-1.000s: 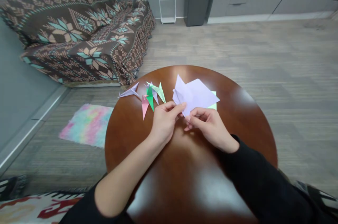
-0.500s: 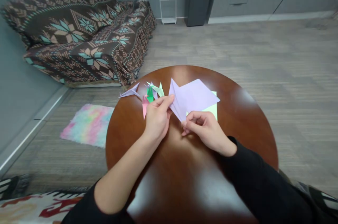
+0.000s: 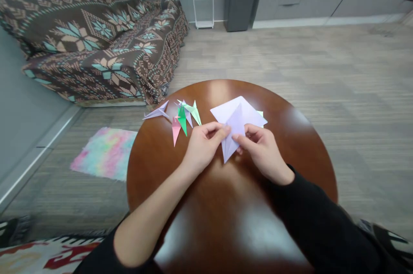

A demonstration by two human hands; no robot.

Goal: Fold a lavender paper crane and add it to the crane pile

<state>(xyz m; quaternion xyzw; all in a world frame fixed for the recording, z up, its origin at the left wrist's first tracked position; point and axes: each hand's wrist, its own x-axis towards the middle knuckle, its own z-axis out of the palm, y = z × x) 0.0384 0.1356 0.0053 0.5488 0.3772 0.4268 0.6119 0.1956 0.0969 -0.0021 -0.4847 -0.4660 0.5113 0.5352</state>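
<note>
Between both hands is a folded piece of lilac origami paper, a narrow kite shape with one point away from me and one toward me. My left hand pinches its left edge between thumb and fingers. On the right edge, my right hand grips it with the thumb on top; some of its fingers are hidden behind the paper. Beyond it lies a flat lilac sheet on the table, and a pale green sheet pokes out under its right side.
Left on the round wooden table lie several folded paper pieces: a lilac one, a pink one, a dark green one and a pale green one. A patterned sofa and a fluffy rug are beyond.
The folded lilac paper has turned more upright and moved right, toward me. My left hand has shifted right with it, and my right hand has moved from the bottom tip to the right edge.
</note>
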